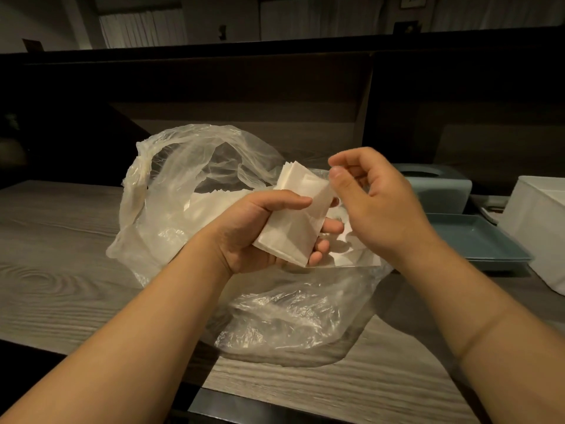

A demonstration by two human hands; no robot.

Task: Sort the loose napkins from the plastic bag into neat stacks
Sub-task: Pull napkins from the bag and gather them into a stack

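Dim light is falling on the grey wood-grain table [61, 240], where the left hand [244, 237] is clasping a napkin bundle [298, 218] above the plastic bag [189, 191]. The right hand [376, 203] is pinching its top corner; the uneven bundle may be fanning apart if either grip is loosening.

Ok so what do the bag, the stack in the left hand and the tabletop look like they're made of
Bag: thin clear plastic film, glossy; it crinkles and shows the napkins inside.
Napkin stack held by the left hand: soft matte white paper, seemingly tissue; layered edges fan at the top.
Tabletop: grey wood grain, matte; whether solid wood or laminate cannot be told.
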